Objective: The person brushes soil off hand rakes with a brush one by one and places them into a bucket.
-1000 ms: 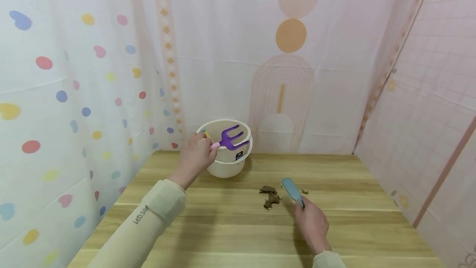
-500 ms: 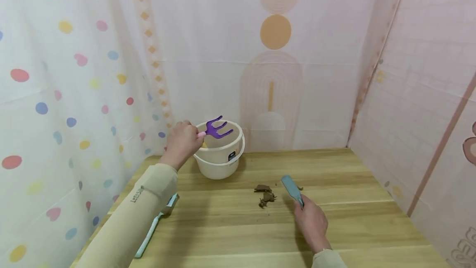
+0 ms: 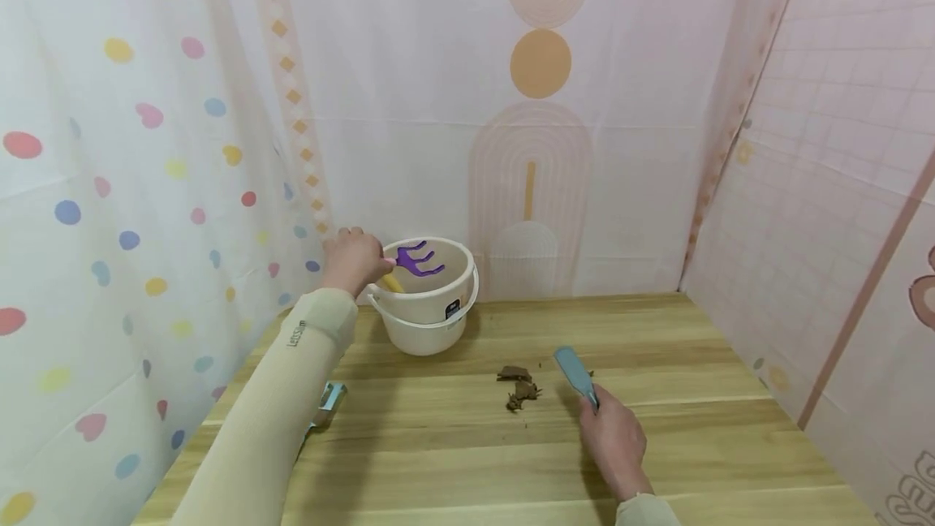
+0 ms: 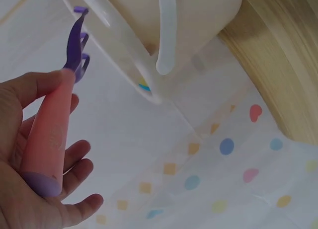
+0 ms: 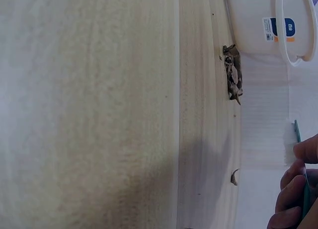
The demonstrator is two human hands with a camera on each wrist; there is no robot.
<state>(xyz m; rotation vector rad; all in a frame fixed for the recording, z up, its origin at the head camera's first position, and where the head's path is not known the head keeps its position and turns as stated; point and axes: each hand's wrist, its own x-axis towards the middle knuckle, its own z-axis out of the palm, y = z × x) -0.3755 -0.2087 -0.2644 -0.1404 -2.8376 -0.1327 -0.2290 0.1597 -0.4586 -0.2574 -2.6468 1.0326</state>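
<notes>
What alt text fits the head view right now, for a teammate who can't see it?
A person's left hand holds a purple fork at the rim of a white bucket, while the right hand grips a blue tool. Brown scraps lie near it on a wooden table.

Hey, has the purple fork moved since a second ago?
Yes. In the head view the purple fork has moved left, away from the arch print; its tips, earlier about level with the arch's left edge, now stop short of it.

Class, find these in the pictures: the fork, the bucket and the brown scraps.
Fork (image 4: 53,114), left wrist view, pink handle.
Bucket (image 3: 419,308), head view, front wall.
Brown scraps (image 3: 525,390), head view, nearer clump.
</notes>
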